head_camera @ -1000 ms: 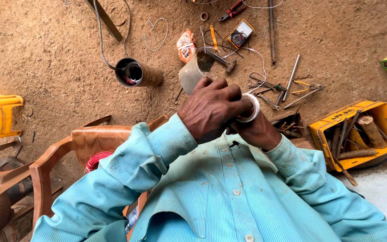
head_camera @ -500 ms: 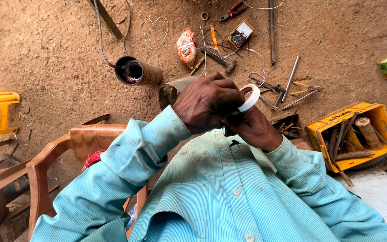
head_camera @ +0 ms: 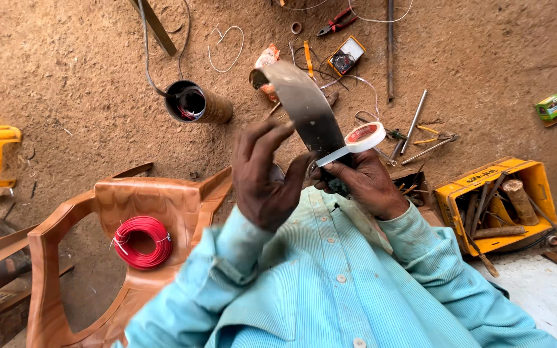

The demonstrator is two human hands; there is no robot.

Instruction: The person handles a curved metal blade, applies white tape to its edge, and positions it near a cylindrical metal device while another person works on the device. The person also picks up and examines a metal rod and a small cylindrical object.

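Observation:
My right hand point(head_camera: 359, 183) grips a small white roll of tape point(head_camera: 365, 136) with a red core, a strip of tape pulled out to the left. The same hand also seems to hold the lower end of a curved grey metal blade point(head_camera: 301, 106) that rises up and left. My left hand point(head_camera: 262, 174) is just left of the blade's base, fingers spread, its thumb side near the tape strip. Whether it touches the blade is unclear. Light blue shirt sleeves cover both arms.
A brown plastic chair point(head_camera: 85, 212) at the left carries a coil of red wire point(head_camera: 141, 241). A metal cylinder point(head_camera: 198, 103) lies on the dirt floor. Pliers, rods and a meter point(head_camera: 346, 55) lie scattered above. A yellow crate point(head_camera: 494, 203) of tools stands right.
My left hand has dropped and opened away from the tape roll. The blade is now raised into view, and a strip of tape is pulled out.

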